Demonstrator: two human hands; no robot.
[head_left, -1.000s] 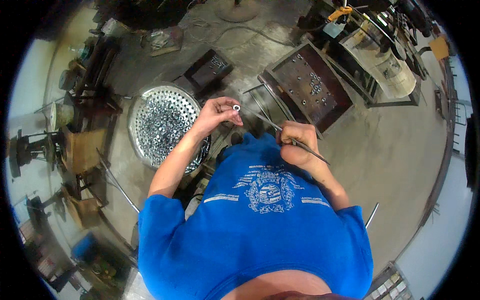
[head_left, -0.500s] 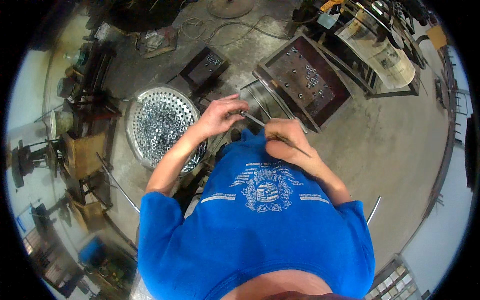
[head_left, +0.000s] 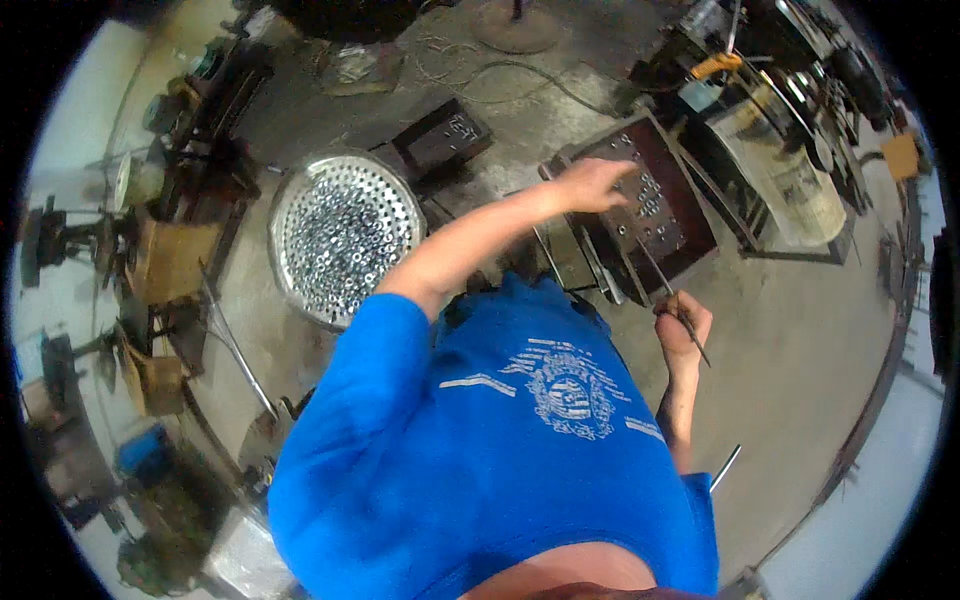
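Right grip (head_left: 690,320) clasps a thin rod (head_left: 657,265) slanting over the tray (head_left: 692,205); left grip (head_left: 592,186), parted, is beside nuts (head_left: 650,195).

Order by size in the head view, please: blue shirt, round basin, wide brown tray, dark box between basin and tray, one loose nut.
Largest first:
Blue shirt
Round basin and wide brown tray: too alike to rank
Dark box
Loose nut
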